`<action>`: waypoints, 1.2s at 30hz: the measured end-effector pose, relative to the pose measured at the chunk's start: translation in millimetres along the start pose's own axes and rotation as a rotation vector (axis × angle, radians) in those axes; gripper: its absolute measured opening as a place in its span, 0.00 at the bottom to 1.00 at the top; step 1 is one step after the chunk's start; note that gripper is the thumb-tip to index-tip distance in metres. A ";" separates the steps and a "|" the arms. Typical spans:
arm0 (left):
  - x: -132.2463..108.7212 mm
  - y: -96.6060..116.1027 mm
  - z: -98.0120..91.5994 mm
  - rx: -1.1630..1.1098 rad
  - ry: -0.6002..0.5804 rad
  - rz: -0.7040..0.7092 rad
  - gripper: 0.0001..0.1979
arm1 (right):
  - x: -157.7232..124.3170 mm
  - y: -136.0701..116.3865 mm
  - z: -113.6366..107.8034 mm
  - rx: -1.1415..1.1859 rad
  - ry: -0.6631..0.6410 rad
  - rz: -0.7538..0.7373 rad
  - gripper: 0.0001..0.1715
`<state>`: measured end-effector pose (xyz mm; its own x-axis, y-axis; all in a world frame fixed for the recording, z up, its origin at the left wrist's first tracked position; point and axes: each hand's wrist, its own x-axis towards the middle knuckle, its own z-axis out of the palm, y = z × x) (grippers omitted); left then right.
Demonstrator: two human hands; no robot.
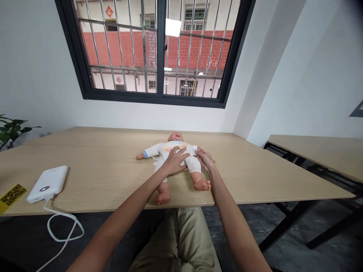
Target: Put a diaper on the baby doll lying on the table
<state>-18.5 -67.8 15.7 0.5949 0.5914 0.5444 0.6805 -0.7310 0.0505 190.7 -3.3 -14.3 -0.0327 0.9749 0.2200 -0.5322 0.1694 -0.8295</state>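
Observation:
A baby doll (176, 136) lies on its back on the wooden table, its head toward the window and its bare feet toward me. It wears a white outfit (159, 150) with blue cuffs and an orange print on the chest. My left hand (175, 161) rests on the doll's belly with its fingers spread. At the doll's side on the right, my right hand (205, 158) has fingers and thumb closed on the edge of the white cloth by the sleeve. The doll's arm on that side is mostly hidden behind this hand.
A white power bank (52, 181) with a white cable (66, 216) hanging off the edge sits on the table (107, 177) at left. Near it is a yellow code sticker (11, 197). A plant (13, 130) stands far left; another table (317, 151) is at right.

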 end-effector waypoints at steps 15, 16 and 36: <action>2.2 1.2 3.8 -0.018 -0.164 -0.052 0.32 | -3.5 -2.7 3.1 0.014 -0.052 -0.089 0.20; 3.2 2.1 3.8 -0.016 -0.169 -0.054 0.33 | -3.0 -2.9 2.5 0.032 -0.044 -0.092 0.20; 8.1 1.9 18.8 0.030 -0.232 0.047 0.35 | 25.1 9.5 52.3 -0.619 -0.208 -0.113 0.16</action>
<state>-4.4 -58.0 4.4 0.7064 0.6218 0.3383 0.6599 -0.7514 0.0032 140.5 15.2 10.2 -0.2007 0.9087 0.3661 0.0404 0.3810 -0.9237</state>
